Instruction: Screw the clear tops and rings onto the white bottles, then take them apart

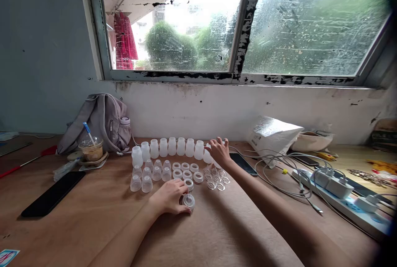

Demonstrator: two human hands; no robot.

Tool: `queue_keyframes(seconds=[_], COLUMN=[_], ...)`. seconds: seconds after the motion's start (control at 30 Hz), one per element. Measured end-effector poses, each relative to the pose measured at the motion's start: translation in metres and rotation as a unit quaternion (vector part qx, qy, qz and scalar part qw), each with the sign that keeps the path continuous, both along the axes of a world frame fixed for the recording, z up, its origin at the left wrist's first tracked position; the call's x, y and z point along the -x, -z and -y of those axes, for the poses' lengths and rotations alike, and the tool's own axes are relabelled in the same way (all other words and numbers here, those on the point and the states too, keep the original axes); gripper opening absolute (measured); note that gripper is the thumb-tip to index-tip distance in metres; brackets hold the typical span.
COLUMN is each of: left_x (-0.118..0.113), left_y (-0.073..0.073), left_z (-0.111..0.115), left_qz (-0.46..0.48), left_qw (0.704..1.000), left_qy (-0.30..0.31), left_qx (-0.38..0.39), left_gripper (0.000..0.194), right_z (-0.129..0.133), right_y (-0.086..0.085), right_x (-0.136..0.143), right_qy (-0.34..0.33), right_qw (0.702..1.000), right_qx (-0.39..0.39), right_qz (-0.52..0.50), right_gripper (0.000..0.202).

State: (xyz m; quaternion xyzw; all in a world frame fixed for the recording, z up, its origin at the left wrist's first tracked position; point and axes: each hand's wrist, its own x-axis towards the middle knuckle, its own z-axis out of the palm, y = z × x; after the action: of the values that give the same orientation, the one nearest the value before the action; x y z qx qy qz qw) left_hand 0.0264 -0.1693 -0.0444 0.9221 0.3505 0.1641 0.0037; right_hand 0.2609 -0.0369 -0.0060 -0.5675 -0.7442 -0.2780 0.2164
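Note:
My left hand (170,197) is closed around a small round clear plastic cap piece (188,202) standing on the table, thumb at its near side. My right hand (218,152) is stretched out to the right end of a curved row of frosted plastic bottles (172,146), its fingers spread and bent over that end. The hand partly hides the bottles there. In front of the row stand several translucent dome caps (147,183). Beside them lie several white screw rings (187,175) and, farther right, thin clear discs (211,184).
A black phone (243,163) lies behind my right forearm, near tangled white cables (279,168) and a power strip (344,196). To the left are a dark flat slab (53,194), an iced drink cup (91,148) and a grey backpack (104,122). A silver bag (273,134) stands against the wall.

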Motion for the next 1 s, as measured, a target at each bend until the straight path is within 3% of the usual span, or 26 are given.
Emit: queue_keyframes(seconds=[0.07, 0.17, 0.3, 0.4, 0.73, 1.0], left_x=[0.0, -0.001, -0.003, -0.005, -0.007, -0.01], left_y=[0.0, 0.003, 0.008, 0.012, 0.019, 0.014], left_z=[0.0, -0.002, -0.006, -0.008, -0.01, -0.008], left_qz=[0.005, 0.034, 0.086, 0.11, 0.113, 0.104], left_qw=[1.0, 0.998, 0.996, 0.993, 0.989, 0.991], left_qy=[-0.019, -0.041, -0.04, -0.034, -0.004, -0.016], left_qx=[0.015, 0.024, 0.002, -0.032, -0.091, -0.085], left_gripper=[0.035, 0.037, 0.041, 0.04, 0.029, 0.032], right_z=[0.017, 0.052, 0.1, 0.121, 0.121, 0.121], right_y=[-0.002, 0.002, 0.022, 0.039, 0.063, 0.07], right_x=[0.008, 0.022, 0.039, 0.046, 0.044, 0.045], right_qy=[-0.056, -0.164, -0.257, -0.282, -0.297, -0.304], right_qw=[0.998, 0.982, 0.952, 0.943, 0.918, 0.917], right_qx=[-0.005, 0.059, 0.13, 0.148, 0.186, 0.163], right_qz=[-0.033, -0.079, -0.102, -0.097, -0.186, -0.198], right_gripper=[0.026, 0.029, 0.025, 0.025, 0.015, 0.027])
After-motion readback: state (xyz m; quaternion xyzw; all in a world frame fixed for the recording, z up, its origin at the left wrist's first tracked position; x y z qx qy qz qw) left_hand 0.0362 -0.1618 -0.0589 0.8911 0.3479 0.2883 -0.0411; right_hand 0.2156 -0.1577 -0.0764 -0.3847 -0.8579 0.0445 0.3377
